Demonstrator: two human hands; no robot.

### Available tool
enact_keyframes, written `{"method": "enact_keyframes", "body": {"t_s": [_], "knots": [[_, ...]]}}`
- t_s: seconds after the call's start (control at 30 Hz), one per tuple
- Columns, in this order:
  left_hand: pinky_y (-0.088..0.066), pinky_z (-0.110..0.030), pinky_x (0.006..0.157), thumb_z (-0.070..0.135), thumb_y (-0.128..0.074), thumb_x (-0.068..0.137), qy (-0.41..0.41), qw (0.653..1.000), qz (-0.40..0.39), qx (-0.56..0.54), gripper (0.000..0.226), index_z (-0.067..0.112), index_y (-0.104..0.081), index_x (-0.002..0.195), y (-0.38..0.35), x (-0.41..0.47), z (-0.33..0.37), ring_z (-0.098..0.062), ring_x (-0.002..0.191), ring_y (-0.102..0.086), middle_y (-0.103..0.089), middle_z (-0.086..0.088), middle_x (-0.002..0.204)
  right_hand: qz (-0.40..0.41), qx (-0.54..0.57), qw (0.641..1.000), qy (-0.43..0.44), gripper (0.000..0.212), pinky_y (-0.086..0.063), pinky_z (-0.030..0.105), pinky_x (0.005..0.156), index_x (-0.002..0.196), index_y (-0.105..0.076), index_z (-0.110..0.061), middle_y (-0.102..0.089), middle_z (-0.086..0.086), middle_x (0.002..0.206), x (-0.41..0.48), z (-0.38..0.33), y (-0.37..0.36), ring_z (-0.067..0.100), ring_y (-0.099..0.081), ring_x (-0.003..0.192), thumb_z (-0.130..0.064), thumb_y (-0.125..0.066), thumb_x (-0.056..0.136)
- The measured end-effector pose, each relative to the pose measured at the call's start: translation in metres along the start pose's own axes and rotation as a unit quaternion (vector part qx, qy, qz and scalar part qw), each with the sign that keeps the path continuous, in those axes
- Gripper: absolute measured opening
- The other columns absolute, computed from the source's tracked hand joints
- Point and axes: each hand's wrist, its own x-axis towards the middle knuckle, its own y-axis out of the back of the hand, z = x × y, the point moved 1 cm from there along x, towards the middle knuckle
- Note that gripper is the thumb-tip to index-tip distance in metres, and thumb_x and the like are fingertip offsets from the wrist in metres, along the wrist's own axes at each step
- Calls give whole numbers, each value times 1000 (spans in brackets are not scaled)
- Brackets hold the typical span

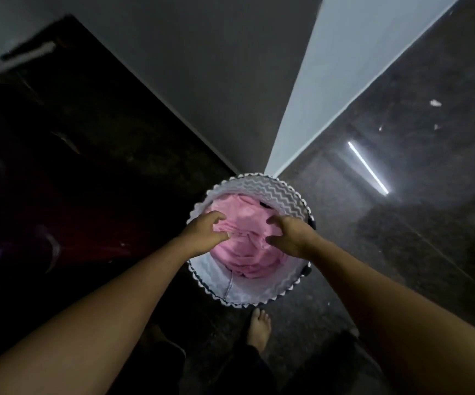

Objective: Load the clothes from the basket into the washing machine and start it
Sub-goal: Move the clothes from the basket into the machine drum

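A round laundry basket (276, 189) with a grey zigzag lining stands on the floor right below me. A pink cloth (243, 252) fills it, and a bit of dark fabric shows at the far rim. My left hand (205, 235) lies on the cloth's left side, with curled fingers and thumb pinching a fold. My right hand (290, 236) is over the cloth's right side, fingers spread and bent like a claw, holding nothing that I can see.
A dark red, glossy body (68, 232) fills the dim left side; I cannot tell what it is. A wall corner (330, 81) rises behind the basket. My bare foot (259, 326) stands just in front of it. The shiny floor (401, 223) stretches to the right.
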Motion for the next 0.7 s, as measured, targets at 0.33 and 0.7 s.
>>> {"method": "enact_keyframes", "body": {"t_s": [0.33,0.7], "knots": [[-39,-37,113,35,-79,82,103,985,106,-85,85,9,-38,151,-91,160,-82,-30,137,-46,-43,-16,152,-22,74,996,-42,77,-41,34,105,154,-36,-20,-49,18,148,147,56,-120,34,-50,134,-41,-70,89],[-43,-41,111,27,-85,76,115,973,151,-131,92,7,-36,152,-122,228,-136,-30,136,-50,-47,-16,151,-38,403,909,-97,47,-45,32,58,95,-59,-31,-60,-7,64,204,62,-174,11,-55,59,-73,-67,75]]}}
